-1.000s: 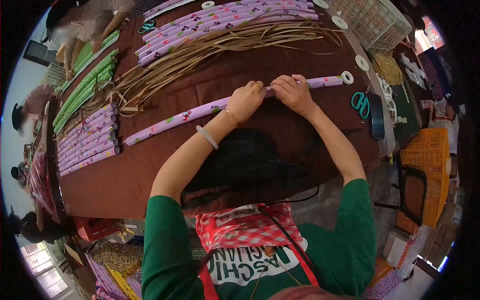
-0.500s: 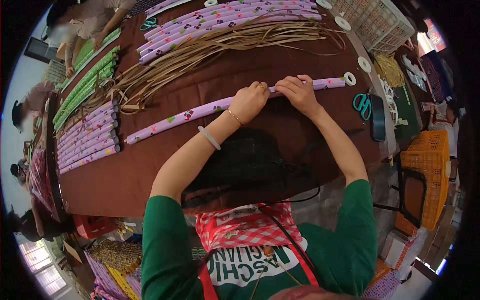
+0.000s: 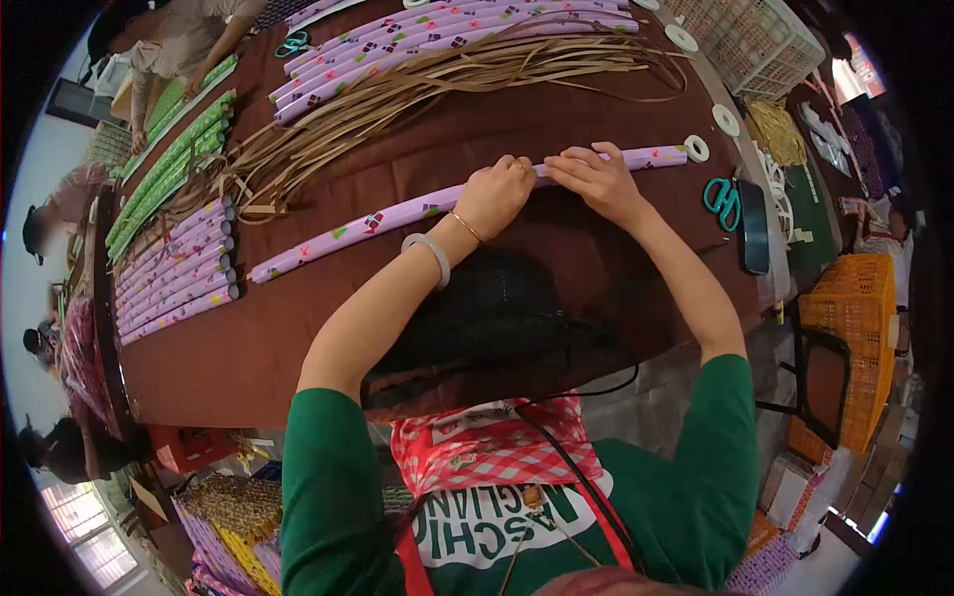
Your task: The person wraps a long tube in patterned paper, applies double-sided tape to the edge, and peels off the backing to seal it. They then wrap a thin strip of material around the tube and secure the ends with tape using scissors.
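Observation:
A long purple tube (image 3: 348, 232) with a small printed pattern lies slantwise across the brown tablecloth (image 3: 229, 368). My left hand (image 3: 497, 194), with bracelets on its wrist, is closed over the tube's middle. Just to the right, my right hand (image 3: 601, 184) grips the same tube with bent fingers on top, one finger slightly raised. A short gap separates the hands. Both palms and the undersides of the fingers are hidden. Beyond the tube's right end sits a white tape roll (image 3: 697, 149).
Brown strips (image 3: 397, 104) lie beyond the tube, with more purple tubes (image 3: 467, 38) behind. Stacked purple tubes (image 3: 179, 268) and green tubes (image 3: 169, 174) are at left. Teal scissors (image 3: 722, 204) and a phone (image 3: 754, 228) lie right. A black bag-like object (image 3: 487, 298) is near me.
My right hand's fingers have straightened a little over the tube, and its wrist has shifted slightly right. My left hand and the tube stay almost in place.

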`<state>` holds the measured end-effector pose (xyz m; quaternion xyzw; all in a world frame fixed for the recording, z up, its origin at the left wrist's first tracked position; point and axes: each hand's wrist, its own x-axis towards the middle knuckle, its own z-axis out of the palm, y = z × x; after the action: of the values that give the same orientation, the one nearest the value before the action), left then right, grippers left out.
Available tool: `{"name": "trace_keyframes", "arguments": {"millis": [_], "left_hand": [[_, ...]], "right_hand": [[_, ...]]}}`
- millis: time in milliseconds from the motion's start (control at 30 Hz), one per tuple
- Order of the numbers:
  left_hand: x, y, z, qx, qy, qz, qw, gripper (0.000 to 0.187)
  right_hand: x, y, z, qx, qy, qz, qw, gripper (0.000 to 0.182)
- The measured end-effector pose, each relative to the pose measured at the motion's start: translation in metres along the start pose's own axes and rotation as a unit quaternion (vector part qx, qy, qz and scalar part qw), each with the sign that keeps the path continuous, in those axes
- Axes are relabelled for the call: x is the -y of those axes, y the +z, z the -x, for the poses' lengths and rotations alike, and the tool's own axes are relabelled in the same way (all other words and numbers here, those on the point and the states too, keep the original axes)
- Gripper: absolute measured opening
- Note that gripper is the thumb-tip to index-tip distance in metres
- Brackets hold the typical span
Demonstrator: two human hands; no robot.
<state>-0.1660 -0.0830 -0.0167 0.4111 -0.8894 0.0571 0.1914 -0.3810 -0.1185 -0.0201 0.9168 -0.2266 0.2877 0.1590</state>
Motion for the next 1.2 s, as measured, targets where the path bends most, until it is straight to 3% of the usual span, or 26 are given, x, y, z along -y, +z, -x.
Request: {"name": "trace_keyframes", "arguments": {"millis": [100, 267, 333, 433, 667, 800, 900, 1000, 1100, 1200], "left_hand": [[-0.001, -0.001, -0.001, -0.029, 0.007, 0.012, 0.999, 0.013], [0.001, 0.002, 0.0, 0.001, -0.002, -0.005, 1.0, 0.013], [0.002, 0.002, 0.001, -0.005, 0.004, -0.006, 1.0, 0.014], [0.001, -0.001, -0.001, -0.029, 0.032, -0.01, 0.999, 0.018], [0.004, -0.004, 0.0, -0.055, 0.079, -0.006, 0.995, 0.019], [0.001, -0.001, 0.0, -0.058, 0.078, -0.009, 0.995, 0.02], [0.003, 0.001, 0.002, -0.055, 0.078, -0.028, 0.995, 0.021], [0.004, 0.002, 0.001, -0.058, 0.081, -0.037, 0.994, 0.021], [0.005, -0.001, 0.002, -0.062, 0.076, -0.022, 0.995, 0.02], [0.004, -0.004, 0.001, -0.056, 0.07, -0.005, 0.996, 0.019]], "right_hand": [[0.0, -0.006, 0.001, 0.008, 0.006, -0.014, 1.0, 0.018], [0.001, -0.014, 0.003, 0.021, 0.012, -0.011, 1.0, 0.021], [0.007, -0.02, -0.001, 0.043, 0.097, -0.072, 0.992, 0.029], [0.019, -0.016, -0.012, 0.033, 0.127, -0.044, 0.99, 0.041], [0.051, -0.003, -0.002, 0.148, 0.167, 0.022, 0.975, 0.066], [0.057, -0.013, 0.004, 0.135, 0.198, 0.007, 0.971, 0.064], [0.057, -0.027, 0.009, 0.117, 0.19, 0.024, 0.974, 0.052], [0.058, -0.045, 0.016, 0.135, 0.199, 0.009, 0.971, 0.025], [0.054, -0.037, 0.023, 0.083, 0.265, -0.002, 0.961, 0.025], [0.049, -0.027, 0.015, 0.065, 0.291, -0.009, 0.954, 0.041]]}}
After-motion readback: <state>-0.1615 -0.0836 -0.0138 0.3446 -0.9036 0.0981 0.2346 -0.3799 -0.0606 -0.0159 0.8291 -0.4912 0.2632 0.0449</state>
